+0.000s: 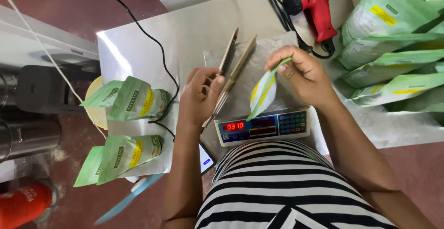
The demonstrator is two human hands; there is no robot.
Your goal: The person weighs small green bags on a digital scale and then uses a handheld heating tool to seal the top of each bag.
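Steel table (138,48): scale (262,126); left fingers (203,88) pinching brown packets (233,65), right fingers (284,65) pinching green pouch (262,92).

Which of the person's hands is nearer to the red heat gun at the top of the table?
The right hand: it holds a green pouch just below the red heat gun. The left hand is farther, lower left.
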